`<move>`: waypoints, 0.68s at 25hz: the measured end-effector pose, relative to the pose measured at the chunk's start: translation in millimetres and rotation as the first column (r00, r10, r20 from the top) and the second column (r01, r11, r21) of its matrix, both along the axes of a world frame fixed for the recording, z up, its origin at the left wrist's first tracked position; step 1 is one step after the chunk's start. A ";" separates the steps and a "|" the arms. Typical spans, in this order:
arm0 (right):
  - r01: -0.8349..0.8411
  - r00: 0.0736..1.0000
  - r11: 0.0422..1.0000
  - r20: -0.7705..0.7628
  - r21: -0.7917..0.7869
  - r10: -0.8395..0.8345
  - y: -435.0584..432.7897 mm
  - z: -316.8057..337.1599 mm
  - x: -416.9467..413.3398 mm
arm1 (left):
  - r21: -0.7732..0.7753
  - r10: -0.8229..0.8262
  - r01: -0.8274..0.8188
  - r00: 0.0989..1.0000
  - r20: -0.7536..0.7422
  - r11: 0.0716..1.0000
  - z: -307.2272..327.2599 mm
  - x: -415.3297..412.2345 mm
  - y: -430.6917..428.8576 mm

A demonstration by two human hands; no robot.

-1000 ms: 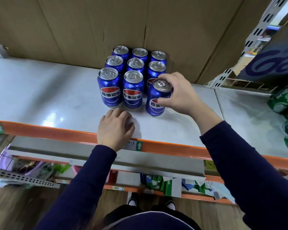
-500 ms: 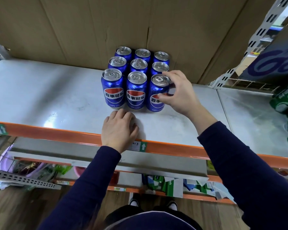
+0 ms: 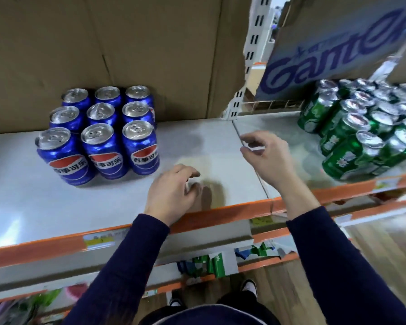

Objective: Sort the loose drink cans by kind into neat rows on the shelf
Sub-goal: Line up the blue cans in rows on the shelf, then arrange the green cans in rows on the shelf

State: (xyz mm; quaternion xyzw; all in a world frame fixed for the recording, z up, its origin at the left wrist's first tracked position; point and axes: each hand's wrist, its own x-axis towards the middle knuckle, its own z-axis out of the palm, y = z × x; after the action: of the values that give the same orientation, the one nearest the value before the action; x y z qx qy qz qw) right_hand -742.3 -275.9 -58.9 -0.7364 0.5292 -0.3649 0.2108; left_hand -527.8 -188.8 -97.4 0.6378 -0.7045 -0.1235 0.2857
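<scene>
Nine blue cans (image 3: 99, 134) stand in a three-by-three block on the shelf (image 3: 209, 141), left of centre. Green cans (image 3: 361, 137), blurred, seem crowded together at the right edge. Between the two groups, the left hand (image 3: 174, 191) and right hand (image 3: 267, 158) are loosely curled and hold nothing.

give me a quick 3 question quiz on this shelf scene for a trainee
1. How many blue cans stand in the block on the shelf? A) 6 B) 9 C) 12
2. Fill in: seen from the head camera, the green cans sit to the ___ of the blue cans.
3. True or false: the right hand grips a can.

Key: 1 B; 2 right; 3 false, it holds nothing and is above the bare shelf between the two groups.
</scene>
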 end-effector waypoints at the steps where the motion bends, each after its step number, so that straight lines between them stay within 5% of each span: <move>1: 0.054 0.999 0.998 0.004 -0.029 -0.054 -0.7 2.1 -24.3 | 0.014 -0.042 0.042 0.999 -0.008 0.999 0.8 -17.3 -10.6; 13: 0.329 0.926 0.881 -0.067 -0.341 -0.372 -29.4 48.6 -261.0 | -0.054 -0.330 0.326 0.939 -0.101 0.944 31.8 -249.9 -111.9; 17: 0.401 0.873 0.910 -0.257 -0.102 -0.414 -43.2 37.0 -306.6 | -0.056 -0.309 0.304 0.940 -0.146 0.951 38.5 -307.6 -127.4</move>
State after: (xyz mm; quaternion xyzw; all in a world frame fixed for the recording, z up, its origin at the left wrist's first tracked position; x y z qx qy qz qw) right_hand -1048.8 -319.1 -21.9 -0.6562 0.6878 -0.3083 0.0373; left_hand -835.5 -316.2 -58.9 0.5043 -0.7731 -0.2034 0.3265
